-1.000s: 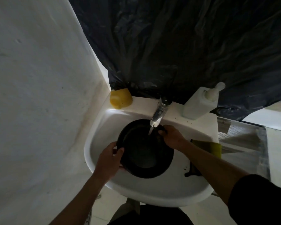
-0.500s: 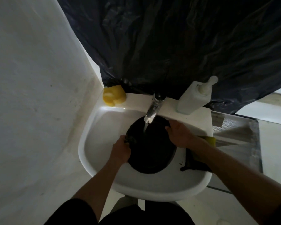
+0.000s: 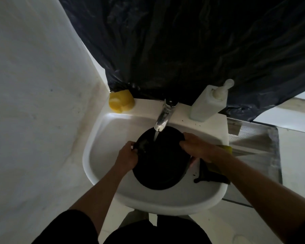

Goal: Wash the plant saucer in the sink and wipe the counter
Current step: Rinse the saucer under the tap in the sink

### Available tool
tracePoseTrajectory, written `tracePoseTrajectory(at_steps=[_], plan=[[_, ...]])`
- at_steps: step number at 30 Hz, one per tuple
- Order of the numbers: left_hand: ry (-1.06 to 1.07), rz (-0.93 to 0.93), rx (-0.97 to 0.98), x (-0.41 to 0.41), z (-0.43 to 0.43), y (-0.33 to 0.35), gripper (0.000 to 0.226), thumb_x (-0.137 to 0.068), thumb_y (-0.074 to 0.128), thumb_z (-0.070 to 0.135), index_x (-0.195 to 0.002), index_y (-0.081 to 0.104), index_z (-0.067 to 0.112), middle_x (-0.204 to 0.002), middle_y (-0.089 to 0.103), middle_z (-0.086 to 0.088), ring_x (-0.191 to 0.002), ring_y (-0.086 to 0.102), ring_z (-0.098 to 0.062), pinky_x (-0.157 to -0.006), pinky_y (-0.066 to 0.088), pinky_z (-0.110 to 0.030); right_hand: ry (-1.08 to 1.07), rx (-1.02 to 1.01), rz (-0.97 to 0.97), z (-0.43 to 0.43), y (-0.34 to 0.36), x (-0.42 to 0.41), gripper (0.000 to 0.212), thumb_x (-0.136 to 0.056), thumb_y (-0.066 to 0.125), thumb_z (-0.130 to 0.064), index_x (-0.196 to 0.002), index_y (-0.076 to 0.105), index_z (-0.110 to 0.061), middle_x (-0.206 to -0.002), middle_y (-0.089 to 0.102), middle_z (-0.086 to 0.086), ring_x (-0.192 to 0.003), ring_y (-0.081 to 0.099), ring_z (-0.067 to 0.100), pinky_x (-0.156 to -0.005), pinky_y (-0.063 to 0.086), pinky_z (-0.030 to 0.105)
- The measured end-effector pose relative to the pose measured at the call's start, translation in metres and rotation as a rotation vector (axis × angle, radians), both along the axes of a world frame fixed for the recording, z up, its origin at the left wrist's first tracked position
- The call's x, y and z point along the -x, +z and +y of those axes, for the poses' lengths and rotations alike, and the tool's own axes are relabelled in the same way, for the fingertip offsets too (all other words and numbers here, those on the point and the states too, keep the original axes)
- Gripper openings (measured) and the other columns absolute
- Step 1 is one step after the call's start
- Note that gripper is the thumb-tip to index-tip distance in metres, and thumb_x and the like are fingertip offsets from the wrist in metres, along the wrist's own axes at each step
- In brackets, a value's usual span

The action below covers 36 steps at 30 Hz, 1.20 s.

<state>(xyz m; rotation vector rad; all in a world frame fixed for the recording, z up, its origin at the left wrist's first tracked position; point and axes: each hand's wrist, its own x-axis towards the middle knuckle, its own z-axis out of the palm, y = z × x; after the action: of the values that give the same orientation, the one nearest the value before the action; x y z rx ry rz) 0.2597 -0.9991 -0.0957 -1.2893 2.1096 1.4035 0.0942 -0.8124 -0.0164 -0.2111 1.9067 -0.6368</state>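
A round black plant saucer lies in the white sink, its underside facing up. Water runs from the chrome tap onto its far part. My left hand grips the saucer's left rim. My right hand holds the right rim, fingers over the edge. A yellow sponge with a dark cloth lies on the sink's right ledge, partly hidden by my right forearm.
A white pump soap bottle stands at the back right of the sink. A yellow object sits at the back left corner. Black plastic sheeting hangs behind. A white wall is left, a metal mesh tray right.
The saucer has been turned over from hollow side up to underside up. Both hands shifted along its rim and still hold it under the running water.
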Motion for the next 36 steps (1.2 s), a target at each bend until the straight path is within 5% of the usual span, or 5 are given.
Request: tracePoseTrajectory(at_steps=[6, 17, 22, 29, 36], plan=[[0.012, 0.012, -0.05, -0.02, -0.02, 0.018, 0.016, -0.107, 0.045, 0.025, -0.119, 0.055, 0.027, -0.1, 0.069, -0.011, -0.088, 0.07, -0.031, -0.072, 0.063, -0.054, 0.023, -0.038, 0.117, -0.011, -0.021, -0.004, 0.022, -0.093, 0.046, -0.014, -0.105, 0.064, -0.009, -0.096, 0.069, 0.009, -0.083, 0.067, 0.02, -0.068, 0.055, 0.03], [0.211, 0.132, -0.314, -0.043, -0.02, 0.061, 0.051, -0.096, 0.069, 0.007, -0.13, 0.038, 0.028, -0.133, 0.053, -0.008, -0.102, 0.066, -0.035, -0.052, 0.062, -0.044, 0.131, -0.04, 0.331, -0.02, -0.049, -0.009, 0.031, -0.092, 0.068, -0.017, -0.122, 0.07, -0.016, -0.113, 0.072, 0.009, -0.101, 0.068, 0.023, -0.077, 0.048, 0.023], [0.16, 0.142, -0.127, -0.044, -0.019, 0.064, 0.049, -0.099, 0.056, 0.004, -0.128, 0.032, 0.035, -0.119, 0.057, -0.005, -0.091, 0.069, -0.036, -0.054, 0.063, -0.052, 0.061, -0.001, 0.264, -0.028, -0.057, -0.016, 0.016, -0.095, 0.064, -0.018, -0.104, 0.076, -0.013, -0.095, 0.073, 0.009, -0.088, 0.07, 0.025, -0.079, 0.06, 0.038], [0.016, 0.209, 0.196, -0.039, -0.019, 0.083, 0.051, -0.099, 0.049, 0.0, -0.138, 0.031, 0.027, -0.064, 0.058, -0.006, -0.042, 0.053, -0.014, -0.038, 0.04, -0.015, -0.362, 0.139, -0.053, -0.037, -0.036, -0.015, 0.02, -0.102, 0.051, -0.008, -0.106, 0.065, 0.006, -0.086, 0.063, 0.02, -0.062, 0.061, 0.029, -0.057, 0.054, 0.042], [-0.167, 0.23, 0.492, -0.029, -0.018, 0.108, 0.059, -0.097, 0.052, 0.003, -0.147, 0.033, 0.028, -0.08, 0.056, 0.003, -0.056, 0.053, -0.012, -0.044, 0.035, -0.016, -0.658, 0.325, 0.136, -0.051, 0.006, -0.01, 0.027, -0.104, 0.045, -0.016, -0.096, 0.067, -0.003, -0.076, 0.067, 0.02, -0.058, 0.065, 0.032, -0.06, 0.062, 0.054]])
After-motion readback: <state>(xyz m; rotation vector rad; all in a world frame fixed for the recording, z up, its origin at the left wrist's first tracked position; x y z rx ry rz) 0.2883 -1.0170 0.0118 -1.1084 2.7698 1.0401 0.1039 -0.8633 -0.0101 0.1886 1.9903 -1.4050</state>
